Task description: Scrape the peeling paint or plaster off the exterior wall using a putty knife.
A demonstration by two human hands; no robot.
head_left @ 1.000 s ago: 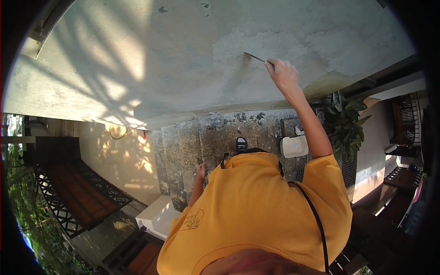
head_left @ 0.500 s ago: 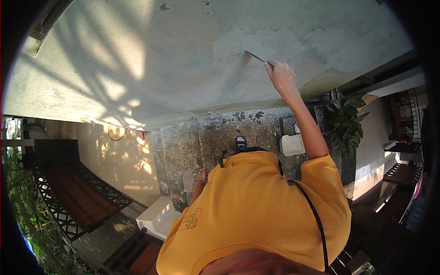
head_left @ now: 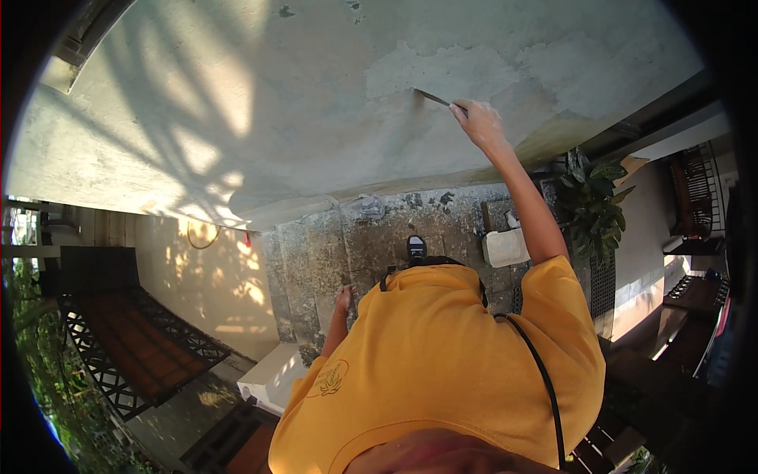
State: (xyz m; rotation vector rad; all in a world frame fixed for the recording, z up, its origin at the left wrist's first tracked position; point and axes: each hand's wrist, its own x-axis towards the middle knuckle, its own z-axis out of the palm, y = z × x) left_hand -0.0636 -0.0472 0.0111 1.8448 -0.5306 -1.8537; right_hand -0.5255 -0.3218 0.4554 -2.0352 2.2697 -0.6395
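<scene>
My right hand (head_left: pixel 480 122) is closed round the handle of a scraper (head_left: pixel 433 98), a thin dark blade seen nearly edge-on. The blade's tip meets the pale grey-green wall (head_left: pixel 316 103) at the lower edge of a lighter, ragged-edged patch (head_left: pixel 442 69). Whitish dust or paste coats the fingers and knuckles. My right arm is stretched forward. Low by my side hangs my left hand (head_left: pixel 343 299), away from the wall; its fingers are too small and shaded to read.
Stained paving (head_left: pixel 308 253) runs along the wall's foot. A whitish container (head_left: pixel 505 248) stands on it at right, near a leafy plant (head_left: pixel 592 201). To the left are a white box-like block (head_left: pixel 272 378) and a dark bench (head_left: pixel 142 340). A black cord (head_left: pixel 545 375) crosses my shirt.
My right hand and the scraper have shifted slightly left along the wall, and the blade lies a little flatter. My left hand has moved slightly, staying low by my side.
</scene>
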